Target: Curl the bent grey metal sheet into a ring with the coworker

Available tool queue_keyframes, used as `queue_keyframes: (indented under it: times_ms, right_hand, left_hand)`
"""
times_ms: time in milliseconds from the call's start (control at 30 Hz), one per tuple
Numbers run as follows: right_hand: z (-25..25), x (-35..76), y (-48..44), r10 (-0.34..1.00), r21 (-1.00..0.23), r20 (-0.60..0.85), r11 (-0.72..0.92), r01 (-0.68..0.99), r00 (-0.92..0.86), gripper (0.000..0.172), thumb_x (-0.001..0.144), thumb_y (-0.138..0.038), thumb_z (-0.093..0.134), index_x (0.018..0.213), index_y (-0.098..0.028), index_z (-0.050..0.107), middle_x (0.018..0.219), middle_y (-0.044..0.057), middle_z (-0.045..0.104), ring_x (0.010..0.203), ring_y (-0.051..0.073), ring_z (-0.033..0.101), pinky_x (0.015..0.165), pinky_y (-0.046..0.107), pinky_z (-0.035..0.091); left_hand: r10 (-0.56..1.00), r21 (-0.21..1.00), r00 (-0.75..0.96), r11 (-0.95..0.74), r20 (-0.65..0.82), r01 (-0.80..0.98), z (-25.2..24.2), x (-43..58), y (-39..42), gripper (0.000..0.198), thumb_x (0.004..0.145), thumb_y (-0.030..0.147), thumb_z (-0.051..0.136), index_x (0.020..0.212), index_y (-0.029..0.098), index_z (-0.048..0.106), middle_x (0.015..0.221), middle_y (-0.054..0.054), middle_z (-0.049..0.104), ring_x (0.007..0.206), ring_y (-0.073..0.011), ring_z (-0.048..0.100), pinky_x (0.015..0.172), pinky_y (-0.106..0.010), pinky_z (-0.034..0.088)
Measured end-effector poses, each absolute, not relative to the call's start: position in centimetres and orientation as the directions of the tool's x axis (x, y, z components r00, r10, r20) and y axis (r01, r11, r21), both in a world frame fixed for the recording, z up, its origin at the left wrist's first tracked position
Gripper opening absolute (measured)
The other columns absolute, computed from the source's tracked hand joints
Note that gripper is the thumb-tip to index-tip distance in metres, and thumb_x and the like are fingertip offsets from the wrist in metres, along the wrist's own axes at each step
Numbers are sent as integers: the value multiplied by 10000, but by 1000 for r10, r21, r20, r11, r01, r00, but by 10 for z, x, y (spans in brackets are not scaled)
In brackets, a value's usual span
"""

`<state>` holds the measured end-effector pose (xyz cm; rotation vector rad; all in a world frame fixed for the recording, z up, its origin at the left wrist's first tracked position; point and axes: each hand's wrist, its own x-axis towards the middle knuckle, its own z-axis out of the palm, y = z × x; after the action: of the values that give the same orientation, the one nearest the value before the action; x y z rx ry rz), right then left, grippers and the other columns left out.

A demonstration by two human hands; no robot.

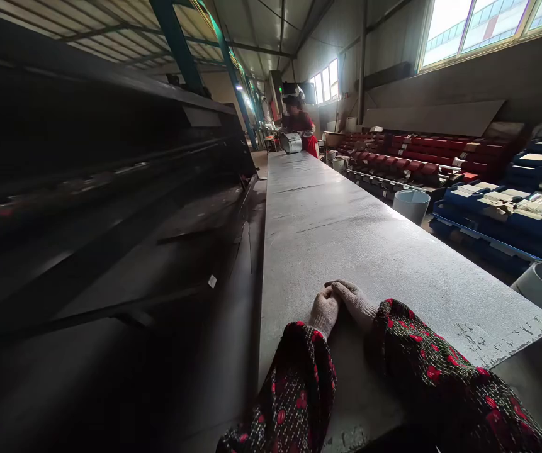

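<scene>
The left hand (323,313) and right hand (354,303), in off-white knit gloves (341,296), lie touching, relaxed, grasping nothing, on a long grey galvanised steel sheet (346,251) running out toward 12 o'clock! Far along it, a co-worker in red (303,123) stands behind a rolled silver metal cylinder (291,143). A dark steel machine (86,157) looms at 9 o'clock; red stacked parts (407,154) and blue stacked parts (502,211) line 2 to 3 o'clock, beside pale round tubs (411,204), their contents too dim to tell.
</scene>
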<state>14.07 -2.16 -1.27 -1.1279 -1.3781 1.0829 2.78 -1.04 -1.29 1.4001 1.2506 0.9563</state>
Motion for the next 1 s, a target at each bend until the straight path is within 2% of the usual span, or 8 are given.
queue_keyframes:
  times_ms: [467, 1000]
  right_hand:
    - [-15, 139, -21, 991, -992, 124, 125, 33, -44, 431, 786, -530, 482, 985, -192, 661, 960, 47, 676, 944, 202, 586, 900, 347, 416]
    - [-12, 138, -22, 992, -993, 115, 117, 30, -43, 441, 783, -532, 486, 1000, -191, 661, 940, 51, 683, 967, 220, 589, 914, 365, 416]
  left_hand:
    - [986, 985, 154, 34, -60, 169, -12, 29, -11, 279, 728, 366, 576, 838, 137, 693, 676, -44, 667, 797, -213, 615, 723, -262, 477]
    - [990, 984, 122, 51, -72, 169, -13, 29, -11, 263, 712, 351, 591, 833, 140, 691, 693, -45, 672, 777, -205, 615, 719, -263, 479]
